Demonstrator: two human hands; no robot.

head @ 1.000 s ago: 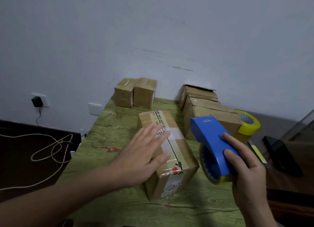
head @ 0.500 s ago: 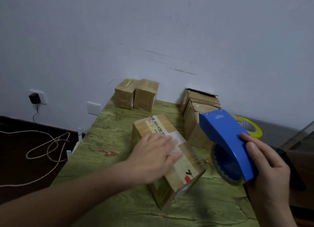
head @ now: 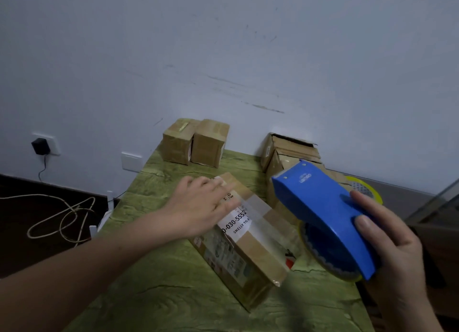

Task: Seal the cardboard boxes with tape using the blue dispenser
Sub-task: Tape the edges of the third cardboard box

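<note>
Box [head: 250, 252] under flat left fingers [head: 211, 183], blue dispenser [head: 320, 207] within curled right fingers [head: 372, 207].

Bare left hand [head: 201, 207] and forearm [head: 99, 269], bare right hand [head: 390, 254].

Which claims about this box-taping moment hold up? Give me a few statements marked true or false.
1. The right hand holds the blue dispenser. True.
2. The left hand rests with flat fingers on top of the labelled box. True.
3. Two small boxes stand at the near edge of the table. False: they stand side by side at its far edge.
4. The yellow tape roll lies left of the labelled box. False: it shows at the right, partly hidden behind the dispenser.
5. A black plug sits in the socket on the left. True.
</note>
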